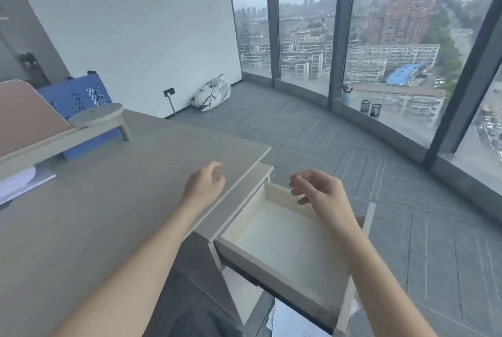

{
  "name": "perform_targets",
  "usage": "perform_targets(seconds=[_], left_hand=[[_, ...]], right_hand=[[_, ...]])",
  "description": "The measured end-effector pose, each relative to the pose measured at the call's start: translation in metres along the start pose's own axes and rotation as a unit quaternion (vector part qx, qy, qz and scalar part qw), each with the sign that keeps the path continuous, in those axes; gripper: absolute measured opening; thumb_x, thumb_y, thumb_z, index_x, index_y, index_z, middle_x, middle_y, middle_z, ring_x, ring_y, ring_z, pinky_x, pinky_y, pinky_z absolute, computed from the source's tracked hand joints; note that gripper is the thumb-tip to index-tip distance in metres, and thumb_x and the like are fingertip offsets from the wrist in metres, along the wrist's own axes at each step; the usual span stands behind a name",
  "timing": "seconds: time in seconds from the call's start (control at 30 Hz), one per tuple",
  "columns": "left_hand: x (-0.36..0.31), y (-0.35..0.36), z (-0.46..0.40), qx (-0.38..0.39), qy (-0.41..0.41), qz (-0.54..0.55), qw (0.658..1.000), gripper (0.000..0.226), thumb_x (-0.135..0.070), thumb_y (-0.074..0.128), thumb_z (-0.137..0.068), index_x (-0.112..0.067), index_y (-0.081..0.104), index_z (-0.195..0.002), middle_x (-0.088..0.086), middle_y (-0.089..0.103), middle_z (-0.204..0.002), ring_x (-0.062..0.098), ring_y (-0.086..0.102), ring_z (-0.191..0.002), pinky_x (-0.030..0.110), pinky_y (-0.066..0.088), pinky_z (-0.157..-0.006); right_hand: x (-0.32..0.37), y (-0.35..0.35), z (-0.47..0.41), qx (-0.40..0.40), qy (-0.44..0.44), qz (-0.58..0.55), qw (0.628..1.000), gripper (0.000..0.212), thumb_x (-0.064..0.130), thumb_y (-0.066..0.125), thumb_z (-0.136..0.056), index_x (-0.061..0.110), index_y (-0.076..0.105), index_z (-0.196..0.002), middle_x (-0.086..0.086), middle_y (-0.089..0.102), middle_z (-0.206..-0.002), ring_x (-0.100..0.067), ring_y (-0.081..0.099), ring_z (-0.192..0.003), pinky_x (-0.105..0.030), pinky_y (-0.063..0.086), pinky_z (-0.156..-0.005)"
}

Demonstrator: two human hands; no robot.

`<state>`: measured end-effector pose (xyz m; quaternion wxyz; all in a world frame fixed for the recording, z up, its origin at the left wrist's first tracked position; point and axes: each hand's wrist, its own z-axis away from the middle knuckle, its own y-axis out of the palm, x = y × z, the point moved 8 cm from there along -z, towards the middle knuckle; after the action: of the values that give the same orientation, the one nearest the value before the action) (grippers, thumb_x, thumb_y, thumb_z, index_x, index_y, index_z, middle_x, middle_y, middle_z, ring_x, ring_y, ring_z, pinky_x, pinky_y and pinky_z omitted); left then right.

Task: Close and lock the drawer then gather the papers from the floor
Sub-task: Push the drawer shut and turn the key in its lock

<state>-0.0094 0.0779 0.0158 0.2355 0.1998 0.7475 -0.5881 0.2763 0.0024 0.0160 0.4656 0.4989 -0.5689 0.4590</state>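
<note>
Papers [292, 321] on floor beneath pulled-out drawer [282, 241]. Drawer open beside desk [95, 214] edge. Right hand [320, 190] above drawer, left hand [205, 184] over desk; both hands loosely curled, gripping nothing.

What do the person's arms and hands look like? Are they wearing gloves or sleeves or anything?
No gloves or sleeves. Both forearms are bare, and no sleeve edge shows in the picture. The left hand and the right hand are bare too, with no ring, watch or bracelet to be seen.

white drawer [282, 239], pulled wide open beside the desk, nothing inside. white papers [293, 323] lay in a messy heap on the floor right under it.
</note>
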Motion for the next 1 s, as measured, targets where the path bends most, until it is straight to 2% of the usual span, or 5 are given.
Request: perform_targets(seconds=[0.3,0.57,0.73,0.87,1.0], left_hand=[[-0.002,0.078,-0.027,0.083,0.026,-0.161,0.983,0.044,-0.015,0.06,-0.092,-0.006,0.057,-0.135,0.015,0.058,-0.141,0.033,0.054,-0.129,0.037,0.04,-0.105],[0.025,0.115,-0.056,0.17,0.124,-0.261,0.942,0.069,-0.028,0.045,-0.102,-0.011,0.01,-0.159,0.009,0.005,-0.168,0.027,0.003,-0.156,0.04,0.001,-0.124],[0.03,0.116,-0.064,0.168,0.148,-0.271,0.936,0.062,-0.026,0.037,-0.105,-0.012,0.011,-0.159,0.007,0.007,-0.168,0.025,0.006,-0.156,0.04,0.005,-0.124],[0.032,0.119,-0.067,0.164,0.151,-0.283,0.933,0.061,-0.027,0.035,-0.105,-0.012,0.011,-0.159,0.007,0.008,-0.168,0.025,0.008,-0.156,0.041,0.007,-0.124],[0.031,0.119,-0.068,0.156,0.149,-0.29,0.932,0.061,-0.027,0.035,-0.105,-0.013,0.011,-0.159,0.006,0.008,-0.168,0.024,0.008,-0.156,0.041,0.008,-0.124]], right_hand=[[-0.076,-0.065,0.008,-0.082,0.053,0.063,0.993,0.015,0.013,0.063,-0.093,0.008,0.075,-0.087,-0.008,0.077,-0.084,-0.012,0.072,-0.072,-0.022,0.056,-0.06],[-0.143,-0.113,0.031,-0.191,0.124,0.086,0.97,0.029,0.028,0.055,-0.096,0.009,0.073,-0.082,-0.01,0.076,-0.081,-0.028,0.071,-0.08,-0.045,0.057,-0.079],[-0.175,-0.149,0.051,-0.268,0.186,0.181,0.928,0.022,0.023,0.057,-0.097,0.011,0.075,-0.1,-0.004,0.077,-0.098,-0.022,0.068,-0.094,-0.032,0.047,-0.082],[-0.216,-0.156,0.063,-0.225,0.289,0.213,0.906,0.024,0.021,0.054,-0.096,0.009,0.071,-0.108,-0.005,0.07,-0.094,-0.022,0.063,-0.091,-0.028,0.042,-0.076],[-0.242,-0.144,0.071,-0.126,0.345,0.218,0.904,0.031,0.024,0.052,-0.094,0.001,0.072,-0.094,-0.01,0.077,-0.083,-0.016,0.068,-0.062,-0.03,0.06,-0.063]])
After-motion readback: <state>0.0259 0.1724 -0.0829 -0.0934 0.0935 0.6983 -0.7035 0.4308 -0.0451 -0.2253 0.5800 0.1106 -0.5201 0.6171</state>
